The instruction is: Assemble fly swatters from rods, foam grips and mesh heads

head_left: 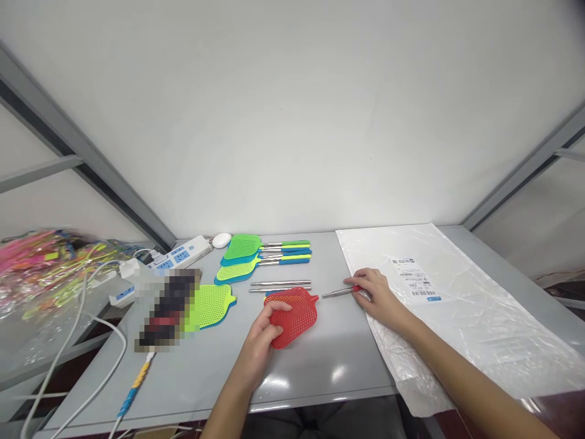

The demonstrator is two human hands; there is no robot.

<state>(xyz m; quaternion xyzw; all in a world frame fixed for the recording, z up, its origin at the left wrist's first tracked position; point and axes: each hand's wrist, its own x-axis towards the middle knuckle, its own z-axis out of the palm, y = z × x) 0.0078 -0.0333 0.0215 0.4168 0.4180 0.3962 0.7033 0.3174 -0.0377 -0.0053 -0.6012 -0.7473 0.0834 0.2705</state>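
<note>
My left hand [265, 332] pinches a red perforated fly swatter head [296, 317] by its left side, thumb on top. The head's narrow neck points right. My right hand [372, 292] is closed around a fly swatter handle [338, 292], a thin metal rod with a red grip mostly hidden by the fingers. Rod tip and neck are a small gap apart. Just behind the red head lie two bare metal rods [281, 283]. A bit of blue and yellow shows under the red head. Left of my hand, a yellow-green swatter head [212, 305] lies over a blue one.
Several complete fly swatters [244, 247] in green, yellow and blue are stacked at the back. A large white plastic mailer [457, 292] covers the table's right side. At left are a power strip [183, 253], a blurred-out object [169, 311], cables and bagged colourful items [50, 274].
</note>
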